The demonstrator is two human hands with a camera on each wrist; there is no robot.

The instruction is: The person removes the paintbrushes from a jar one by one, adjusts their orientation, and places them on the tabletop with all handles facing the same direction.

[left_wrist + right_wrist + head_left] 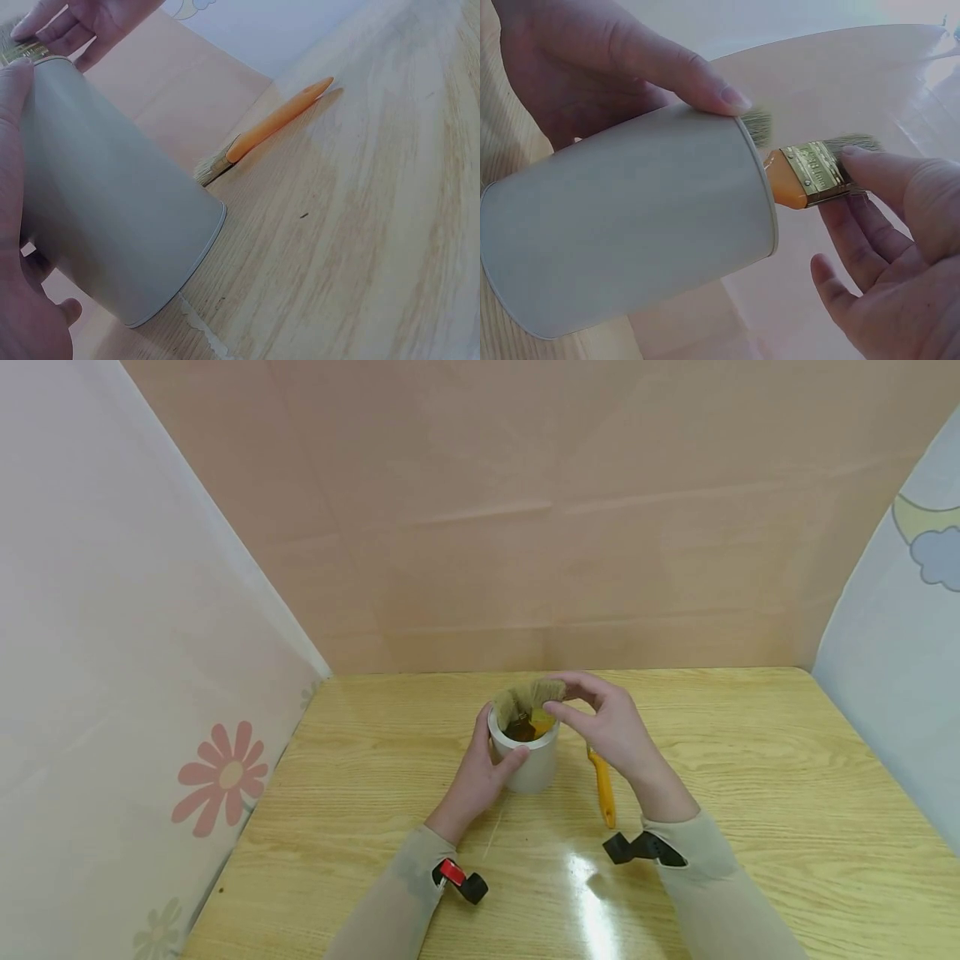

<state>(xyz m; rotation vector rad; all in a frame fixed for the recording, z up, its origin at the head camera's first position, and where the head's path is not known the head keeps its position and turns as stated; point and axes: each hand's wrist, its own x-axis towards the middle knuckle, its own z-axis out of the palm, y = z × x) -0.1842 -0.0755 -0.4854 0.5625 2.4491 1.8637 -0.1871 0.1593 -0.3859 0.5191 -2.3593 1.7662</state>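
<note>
Paintbrush pinched bristles-up at the mouth of a grey-white container

The paintbrush (810,174) is at the mouth of the grey-white cylindrical container (534,772), its orange handle running down inside. The right hand (611,718) pinches it by the bristles between thumb and fingers, likely because the bristle end is the part left above the rim. The left hand (483,768) is curled round the container's left side, its thumb at the near rim, apparently to steady it from opposite the busy right hand. By the head view the container stands upright on the table (750,793), its open top serving as a holder. A second brush's bristles (508,703) rise inside, at the left of the mouth; its lower part is hard to make out.

Just right of the container, an orange-handled brush (602,789) lies flat, handle end near and bristles far, within easy reach of the right hand.

Characters are stamped on the pinched brush's brass-coloured ferrule; they seem to end in "mm", but the number is too blurred to trust. No brand or label shows on the container's visible side.
</note>
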